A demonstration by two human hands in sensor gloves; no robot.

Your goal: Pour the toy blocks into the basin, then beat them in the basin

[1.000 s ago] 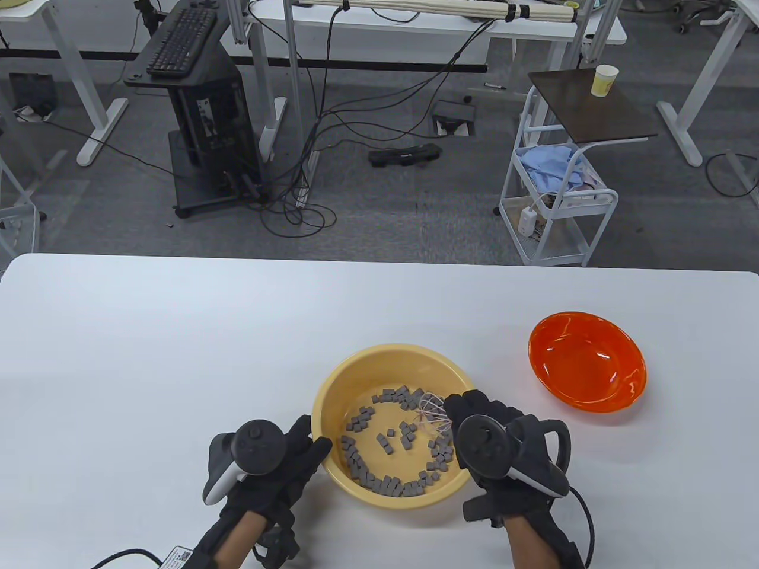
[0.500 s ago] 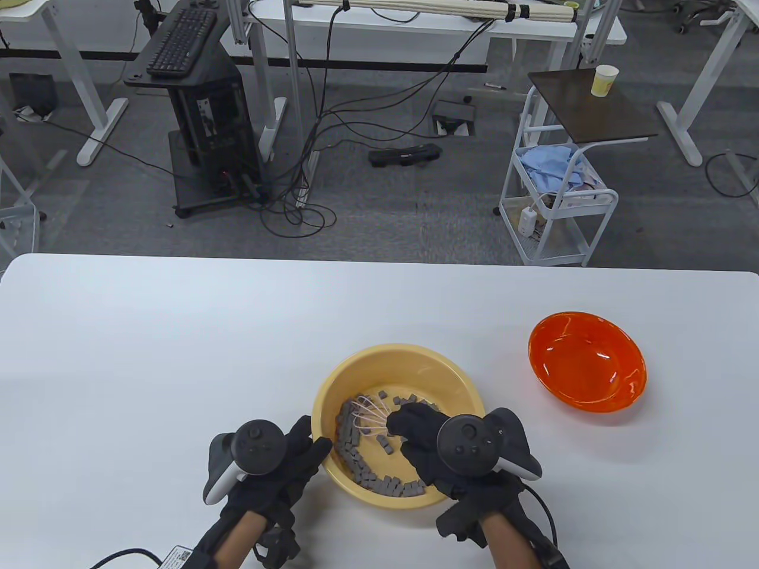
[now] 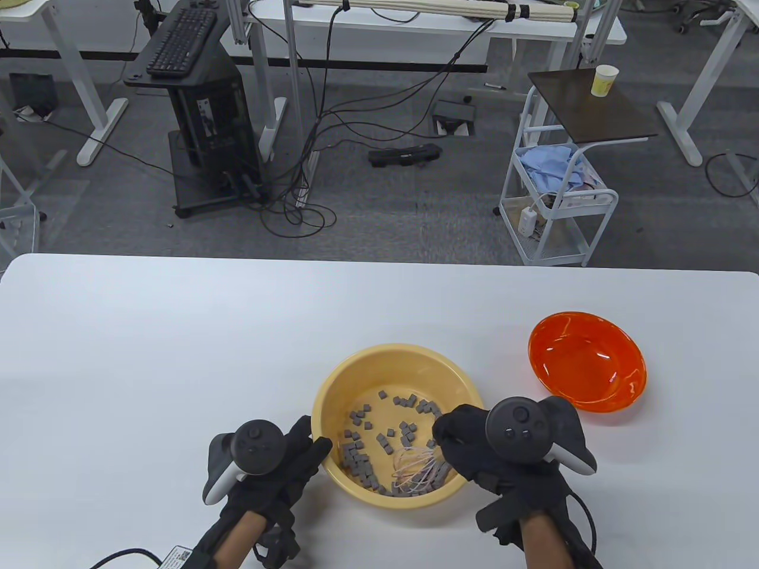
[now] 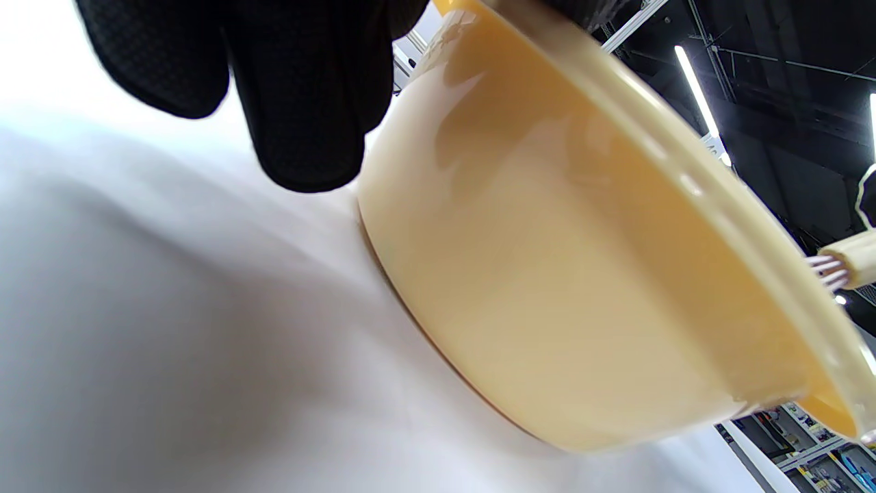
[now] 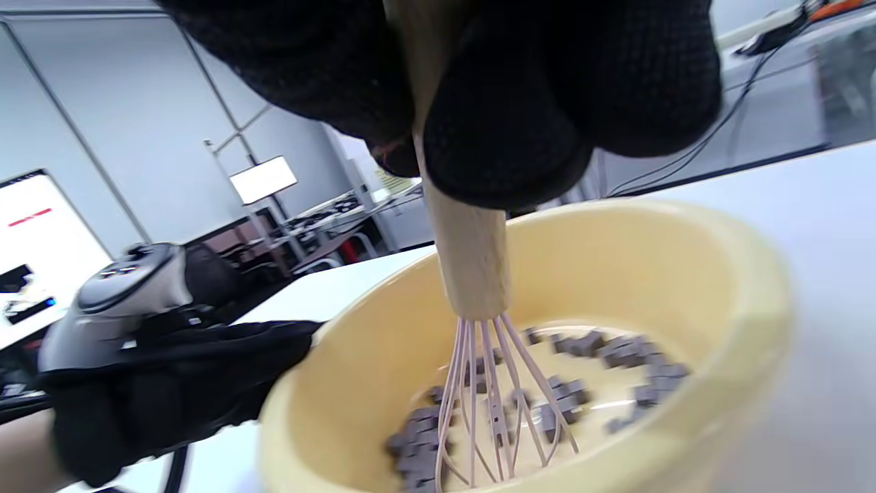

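Observation:
A yellow basin [image 3: 392, 349] stands on the white table with several small grey blocks [image 3: 359, 463] scattered over its floor. My right hand [image 3: 452, 440] grips the wooden handle of a whisk [image 5: 469, 260]; its pink wires [image 3: 415, 472] sit among the blocks at the basin's near right side. My left hand [image 3: 311, 448] holds the basin's left rim, thumb on top and fingers [image 4: 308, 109] against the outer wall [image 4: 547, 274]. The right wrist view shows the wires [image 5: 494, 404] down in the blocks [image 5: 588, 344].
An empty orange bowl [image 3: 587, 361] stands to the right of the basin, close behind my right hand. The white table [image 3: 178, 355] stretches to the left and back. Beyond its far edge are office desks, a cart and cables on the floor.
My right hand swept the whisk from the basin's right side to its left, then back to the near right. The blocks shifted around the floor. My left hand stayed put.

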